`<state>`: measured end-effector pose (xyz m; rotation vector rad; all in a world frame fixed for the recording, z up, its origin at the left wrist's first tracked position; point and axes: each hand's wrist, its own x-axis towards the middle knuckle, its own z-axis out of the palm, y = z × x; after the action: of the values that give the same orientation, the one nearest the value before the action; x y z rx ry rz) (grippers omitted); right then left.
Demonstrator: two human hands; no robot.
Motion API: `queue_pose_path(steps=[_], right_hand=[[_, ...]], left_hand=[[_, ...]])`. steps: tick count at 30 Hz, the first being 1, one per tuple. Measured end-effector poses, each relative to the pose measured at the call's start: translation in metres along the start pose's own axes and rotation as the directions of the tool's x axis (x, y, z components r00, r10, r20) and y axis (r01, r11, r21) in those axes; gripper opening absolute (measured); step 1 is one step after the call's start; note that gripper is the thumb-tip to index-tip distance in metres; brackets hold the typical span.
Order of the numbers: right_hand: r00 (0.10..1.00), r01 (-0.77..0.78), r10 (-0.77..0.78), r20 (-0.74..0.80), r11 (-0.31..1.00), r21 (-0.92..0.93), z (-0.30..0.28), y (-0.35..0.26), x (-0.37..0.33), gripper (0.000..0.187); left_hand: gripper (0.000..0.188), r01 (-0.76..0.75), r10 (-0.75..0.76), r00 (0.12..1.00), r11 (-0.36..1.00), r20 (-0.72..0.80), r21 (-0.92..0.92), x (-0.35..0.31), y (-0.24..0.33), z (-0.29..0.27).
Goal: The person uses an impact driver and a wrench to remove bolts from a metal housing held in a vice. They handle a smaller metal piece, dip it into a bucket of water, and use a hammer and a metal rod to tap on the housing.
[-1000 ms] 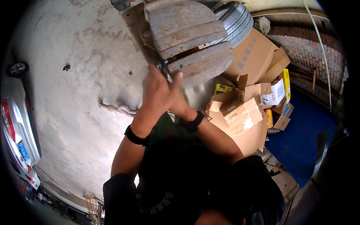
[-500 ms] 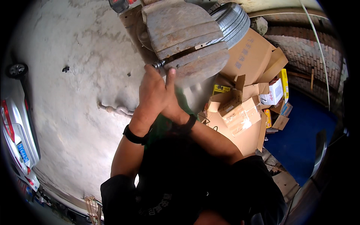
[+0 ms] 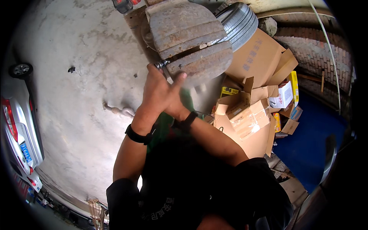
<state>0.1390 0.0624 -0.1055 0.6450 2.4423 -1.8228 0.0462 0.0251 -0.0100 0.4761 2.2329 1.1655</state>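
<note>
A rusty bench vise point(image 3: 188, 28) fills the top middle. At the left end of its jaws is a small shiny metal cylindrical part point(image 3: 160, 64); how far it sits between the jaws is hidden. My left hand point(image 3: 155, 92) is closed around this part, index finger bent at its outer side. From the right, my right hand point(image 3: 175, 106) presses up against the left and partly under it, so its fingers are hidden. A thumb points up toward the vise's near jaw; which hand it belongs to is unclear. Both wrists wear dark bands.
Right of the vise lie a tyre point(image 3: 237, 25), a large cardboard carton point(image 3: 255, 57) and several opened boxes point(image 3: 249, 119), beside a blue sheet point(image 3: 306, 149). On the concrete floor at left lies a curved pipe-like piece point(image 3: 119, 110). A silver car point(image 3: 25, 130) stands far left.
Both hands stay together at the left end of the jaws. The visible thumb now leans further to the right. The whole view has shifted slightly.
</note>
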Motion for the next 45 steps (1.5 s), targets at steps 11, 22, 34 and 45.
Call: queue_pose_path(steps=[11, 22, 34, 45], right_hand=[[1.000, -0.013, 0.014, 0.004, 1.000, -0.026, -0.004, 0.015, 0.014, 0.037], [0.998, -0.051, 0.056, -0.014, 0.977, 0.205, -0.013, -0.006, -0.004, 0.035], [1.000, -0.026, 0.026, -0.002, 0.993, 0.118, -0.018, -0.026, -0.003, 0.031], [0.962, -0.233, 0.250, -0.109, 0.961, 0.146, -0.030, -0.045, 0.002, 0.042]], left_hand=[[0.085, -0.023, 0.040, 0.997, 0.969, 0.062, -0.246, 0.006, 0.007, -0.005], [0.101, 0.079, -0.091, 0.992, 0.987, -0.085, -0.138, 0.008, 0.010, 0.015], [0.093, 0.067, -0.070, 0.994, 0.997, -0.084, -0.040, 0.008, 0.010, 0.012], [0.075, 0.260, -0.297, 0.954, 0.735, 0.047, -0.626, 0.026, 0.007, -0.001]])
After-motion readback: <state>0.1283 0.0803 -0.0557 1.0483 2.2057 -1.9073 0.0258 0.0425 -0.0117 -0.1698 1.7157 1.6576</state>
